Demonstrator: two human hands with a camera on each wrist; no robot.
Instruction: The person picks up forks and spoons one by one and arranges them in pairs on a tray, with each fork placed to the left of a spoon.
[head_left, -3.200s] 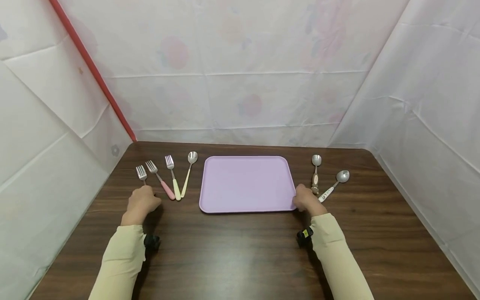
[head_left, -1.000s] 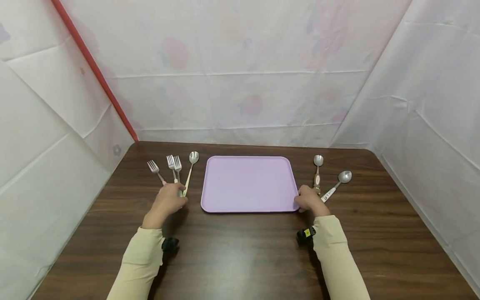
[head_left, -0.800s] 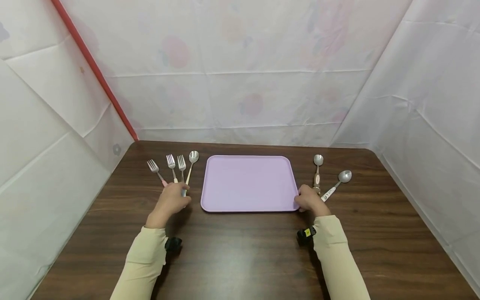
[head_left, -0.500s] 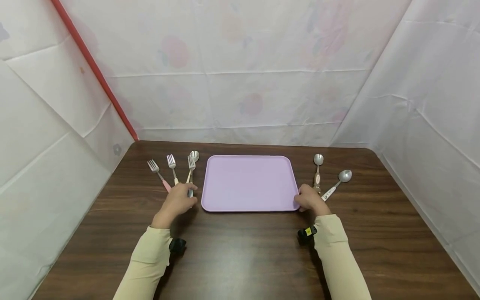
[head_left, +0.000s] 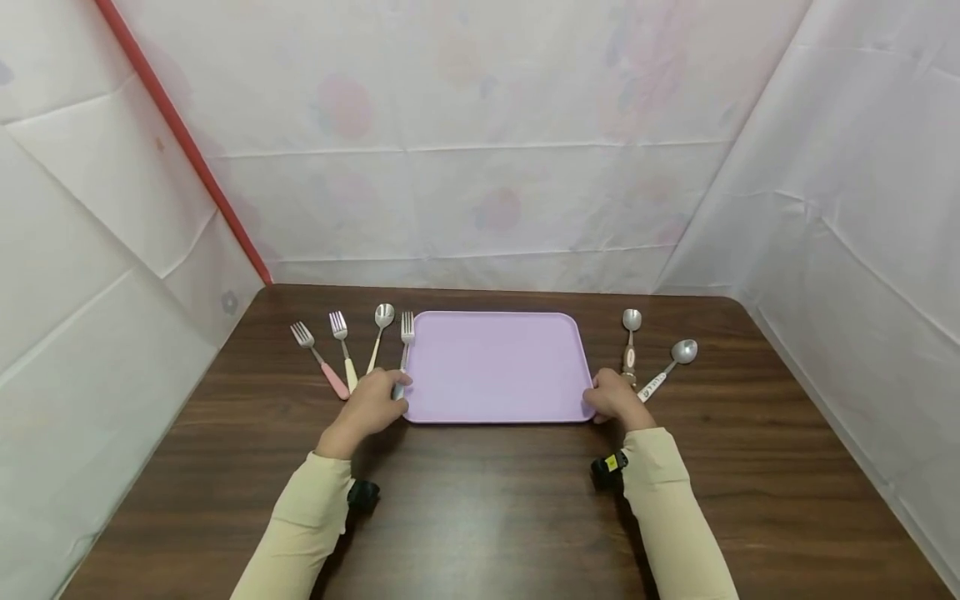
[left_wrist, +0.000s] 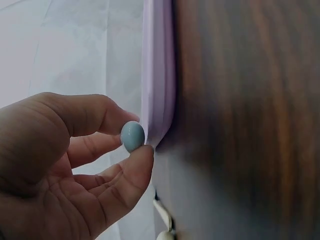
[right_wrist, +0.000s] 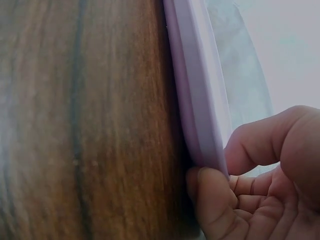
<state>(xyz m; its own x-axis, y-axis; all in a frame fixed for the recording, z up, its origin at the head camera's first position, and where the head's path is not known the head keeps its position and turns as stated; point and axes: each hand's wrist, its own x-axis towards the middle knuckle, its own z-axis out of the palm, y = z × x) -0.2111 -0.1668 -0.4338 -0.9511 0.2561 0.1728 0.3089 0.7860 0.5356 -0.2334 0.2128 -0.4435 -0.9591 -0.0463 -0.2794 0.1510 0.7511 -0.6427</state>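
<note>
My left hand (head_left: 373,402) pinches a fork (head_left: 407,329) by its pale blue handle, whose rounded end (left_wrist: 133,136) shows between thumb and fingers in the left wrist view. The fork's tines overlap the left rim of a lilac tray (head_left: 495,367) in the head view. At the tray's near right corner, my right hand (head_left: 617,397) pinches the rim, thumb on one side and fingers on the other, as the right wrist view shows. The tray lies flat on the dark wooden table.
Left of the tray lie a pink-handled fork (head_left: 330,375), a yellow-handled fork (head_left: 346,354) and a spoon (head_left: 382,321). To its right are a brown-handled spoon (head_left: 631,342) and a white-handled spoon (head_left: 675,362). White sheets (head_left: 480,192) hang around the table (head_left: 465,500).
My left hand has carried the blue-handled fork rightward from the far left, past the other forks and the spoon, to the tray's left edge. My right hand has stayed at the tray's corner.
</note>
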